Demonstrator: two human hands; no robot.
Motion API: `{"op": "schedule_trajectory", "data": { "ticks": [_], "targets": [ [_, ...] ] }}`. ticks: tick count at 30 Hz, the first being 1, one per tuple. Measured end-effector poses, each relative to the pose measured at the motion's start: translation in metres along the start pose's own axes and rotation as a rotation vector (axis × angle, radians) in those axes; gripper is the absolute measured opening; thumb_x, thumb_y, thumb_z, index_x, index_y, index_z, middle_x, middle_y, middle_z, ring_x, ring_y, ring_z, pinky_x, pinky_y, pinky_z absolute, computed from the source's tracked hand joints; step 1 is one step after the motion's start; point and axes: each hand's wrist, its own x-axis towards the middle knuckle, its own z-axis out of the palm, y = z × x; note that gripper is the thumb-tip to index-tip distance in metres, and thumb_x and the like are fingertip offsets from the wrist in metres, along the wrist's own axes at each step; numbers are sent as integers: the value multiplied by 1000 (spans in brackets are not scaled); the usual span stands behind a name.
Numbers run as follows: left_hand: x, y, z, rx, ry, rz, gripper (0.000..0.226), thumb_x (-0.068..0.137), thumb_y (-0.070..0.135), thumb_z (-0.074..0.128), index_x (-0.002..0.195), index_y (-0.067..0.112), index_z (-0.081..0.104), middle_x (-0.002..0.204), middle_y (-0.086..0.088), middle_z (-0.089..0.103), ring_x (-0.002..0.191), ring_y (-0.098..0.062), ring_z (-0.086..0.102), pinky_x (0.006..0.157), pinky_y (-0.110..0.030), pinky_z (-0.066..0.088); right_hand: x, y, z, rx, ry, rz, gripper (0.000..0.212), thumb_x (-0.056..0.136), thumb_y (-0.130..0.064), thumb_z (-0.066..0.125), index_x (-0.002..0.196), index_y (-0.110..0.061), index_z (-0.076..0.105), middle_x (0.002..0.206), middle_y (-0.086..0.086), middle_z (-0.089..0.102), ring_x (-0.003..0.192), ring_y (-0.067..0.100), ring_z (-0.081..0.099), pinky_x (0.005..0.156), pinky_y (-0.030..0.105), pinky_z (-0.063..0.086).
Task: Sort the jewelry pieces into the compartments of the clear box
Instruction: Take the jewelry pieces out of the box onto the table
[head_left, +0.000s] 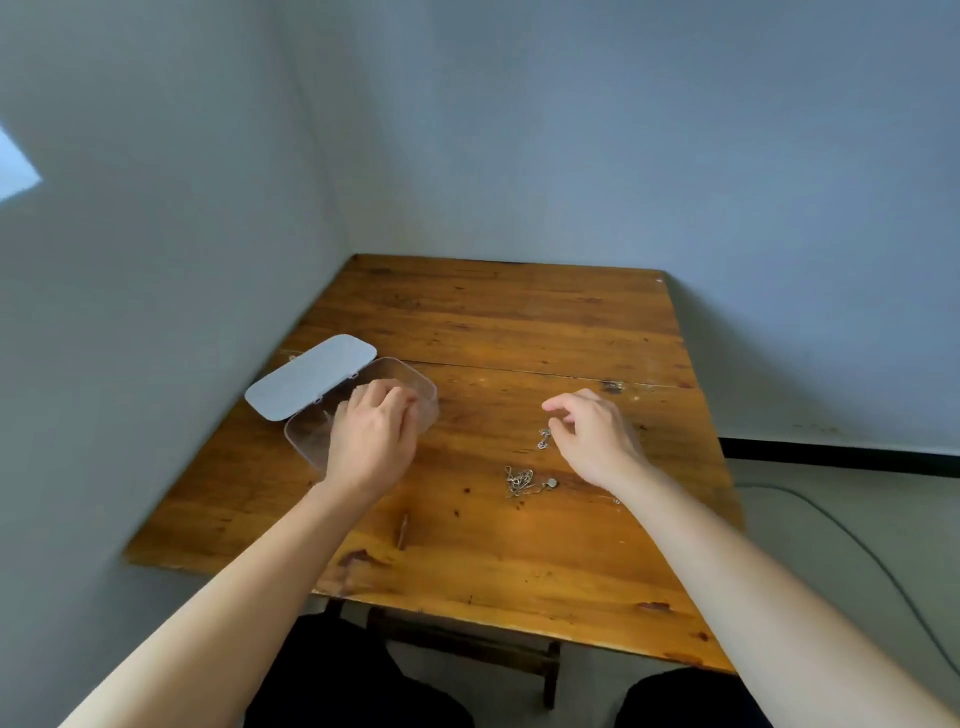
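The clear box (415, 384) lies on the wooden table's (519, 322) left side, with its lid (311, 376) swung open toward the wall. My left hand (371, 436) rests over the box, fingers curled at its rim; what lies under the fingers is hidden. My right hand (595, 434) hovers over the table at right, fingers loosely bent and apart, holding nothing I can make out. A small silver piece (544, 438) lies just left of its fingertips. A tangled silver chain with a round pendant (524, 481) lies nearer me.
Walls close in at the left and behind the table. A small glint of metal (616, 501) shows beside my right wrist. A dark cable (852, 535) runs across the floor at right. My knees and a wooden stool rail (467, 644) sit below the front edge.
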Motion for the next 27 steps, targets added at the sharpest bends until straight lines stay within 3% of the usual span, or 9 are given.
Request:
{"op": "schedule_trajectory", "data": {
  "ticks": [3,6,10,15,18,21,27],
  "targets": [
    [-12,-43,-3,124,-112,-163,31,98,33,46,119,17,63,127,-7,62,120,-27,52,100,-50,39,11,-39,20,58,-45,-96,25,98,-24,54,121,-28,64,121,-7,59,87,11,65,73,33,56],
    [-17,-62,3,180,-281,-271,45,100,41,31,130,21,58,142,-4,53,134,-23,42,112,-48,20,29,-79,35,75,-105,-206,29,99,-21,51,125,-24,63,125,-4,60,99,14,63,80,36,55],
    [-20,-62,10,227,-236,-223,55,97,40,19,121,26,66,134,2,60,125,-19,51,110,-44,16,59,-121,52,32,-154,-318,32,100,-15,52,129,-20,62,129,0,61,110,19,61,84,35,55],
    [-21,-62,11,243,-235,-221,57,95,39,18,117,23,68,130,0,63,116,-19,57,111,-47,17,95,-153,68,-120,-228,-383,35,99,-12,55,132,-18,62,131,6,63,114,25,60,88,34,54],
    [-21,-61,12,254,-246,-228,58,94,39,17,117,23,67,129,0,62,115,-19,57,113,-48,17,110,-173,77,-374,-303,-439,34,97,-10,57,128,-20,65,123,6,67,103,25,64,80,38,58],
    [-21,-61,12,254,-234,-235,59,93,39,16,114,21,68,126,-1,64,110,-20,59,112,-48,18,117,-192,88,-627,-396,-492,23,94,-6,56,110,-17,68,104,4,68,82,22,61,66,35,54],
    [-20,-58,12,259,-246,-251,59,93,39,17,115,20,68,128,-3,64,114,-20,57,113,-47,15,126,-205,102,-660,-401,-460,18,89,1,57,100,-11,66,96,6,65,77,25,57,62,34,45]
  ]
}}
